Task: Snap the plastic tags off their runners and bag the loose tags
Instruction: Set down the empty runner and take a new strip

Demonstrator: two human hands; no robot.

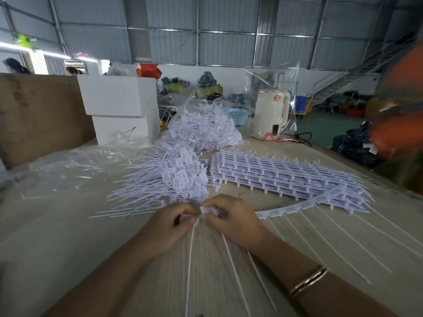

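Head view: my left hand point(169, 227) and right hand point(231, 219) both pinch one tag strip point(295, 208).
Loose tags point(180, 177): heaped beyond my hands.
Runner stack point(281, 175): on counter point(68, 225), right.

A blurred orange shape point(398, 99) smeared the right of the frame, and curled fingers point(219, 208) hid the pinched tag point(204, 211).

— Where does the view sit?
— On the person's head, a single wide-angle view looking forward and down, close over the table point(68, 236) at lower frame
— And farther off?
— The warehouse wall fills the upper frame, edges bowed
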